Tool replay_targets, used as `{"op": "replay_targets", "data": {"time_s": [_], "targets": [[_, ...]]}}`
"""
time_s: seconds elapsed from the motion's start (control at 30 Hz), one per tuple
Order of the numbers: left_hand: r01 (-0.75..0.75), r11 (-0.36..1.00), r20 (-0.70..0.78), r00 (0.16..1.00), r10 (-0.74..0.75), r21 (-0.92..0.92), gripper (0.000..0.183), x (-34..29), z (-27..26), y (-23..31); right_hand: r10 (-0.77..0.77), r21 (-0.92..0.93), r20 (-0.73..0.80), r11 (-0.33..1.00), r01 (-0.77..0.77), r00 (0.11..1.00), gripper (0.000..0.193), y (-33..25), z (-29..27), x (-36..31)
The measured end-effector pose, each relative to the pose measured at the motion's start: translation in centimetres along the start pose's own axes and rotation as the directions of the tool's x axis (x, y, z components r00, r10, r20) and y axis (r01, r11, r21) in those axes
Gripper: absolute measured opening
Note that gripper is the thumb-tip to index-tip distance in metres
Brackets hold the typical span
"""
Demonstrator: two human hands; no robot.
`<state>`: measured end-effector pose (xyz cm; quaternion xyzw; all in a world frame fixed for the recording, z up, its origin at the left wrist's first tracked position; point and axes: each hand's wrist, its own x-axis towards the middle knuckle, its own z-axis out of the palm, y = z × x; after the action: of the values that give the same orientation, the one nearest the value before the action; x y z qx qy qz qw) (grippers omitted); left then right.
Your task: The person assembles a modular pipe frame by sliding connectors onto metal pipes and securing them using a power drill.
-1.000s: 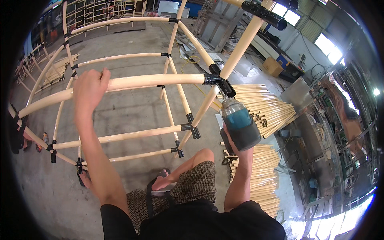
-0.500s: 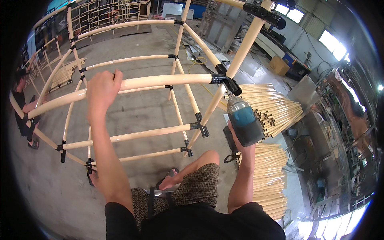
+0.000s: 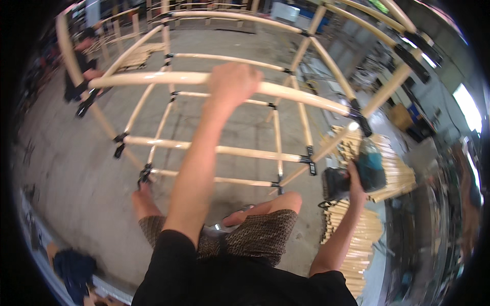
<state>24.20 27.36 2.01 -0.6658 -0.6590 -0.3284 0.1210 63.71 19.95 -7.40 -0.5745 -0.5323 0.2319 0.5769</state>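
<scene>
A frame of beige pipes joined by black connectors stands in front of me. My left hand is closed around its upper near pipe, a little right of the pipe's middle. In my right hand is a teal and black cordless drill, held by the handle, nose pointing up. The drill's tip is just below the black connector at that pipe's right end; blur hides whether they touch. A bright spot of light falls on the slanting pipe beside the connector.
Stacks of loose beige pipes lie on the right, past the drill. Another person is at the far left by more pipework. A cardboard box stands at the far right. Dark blue cloth shows at the lower left.
The view has swung left, so the frame appears farther right. My left hand holds the pipe nearer its right end. The drill has tipped more upright, its battery now showing toward the left.
</scene>
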Motion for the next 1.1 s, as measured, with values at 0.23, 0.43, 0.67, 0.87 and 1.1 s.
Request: {"op": "replay_targets", "data": {"time_s": [0.23, 0.43, 0.67, 0.87, 1.1], "targets": [[-0.103, 0.985, 0.015, 0.994, 0.106, -0.136, 0.053, -0.5, -1.3, -0.1, -0.064, 0.038, -0.04, 0.997, 0.066, 0.997, 0.012, -0.5, -0.3, -0.5], [-0.155, 0.978, 0.075, 0.983, 0.167, -0.141, 0.047, 0.1, -0.3, 1.3, 0.093, 0.081, -0.024, 0.993, -0.091, 0.995, 0.019, 1.3, -1.8, 0.8], [-0.245, 0.966, 0.105, 0.962, 0.253, -0.083, 0.053, 0.6, -0.3, -0.9, 0.054, 0.037, 0.002, 0.998, -0.054, 0.999, 0.021, 2.6, 1.5, 2.2], [-0.288, 0.956, 0.064, 0.955, 0.291, -0.044, 0.062, 1.0, 1.5, 1.0, 0.042, 0.237, -0.03, 0.971, -0.034, 0.999, 0.011, 1.8, 0.7, 0.8], [-0.281, 0.96, -0.016, 0.96, 0.281, -0.01, 0.06, 1.1, 0.8, -0.6, 0.102, 0.34, 0.0, 0.936, -0.096, 0.995, 0.013, 0.4, 3.1, 0.8]]}}
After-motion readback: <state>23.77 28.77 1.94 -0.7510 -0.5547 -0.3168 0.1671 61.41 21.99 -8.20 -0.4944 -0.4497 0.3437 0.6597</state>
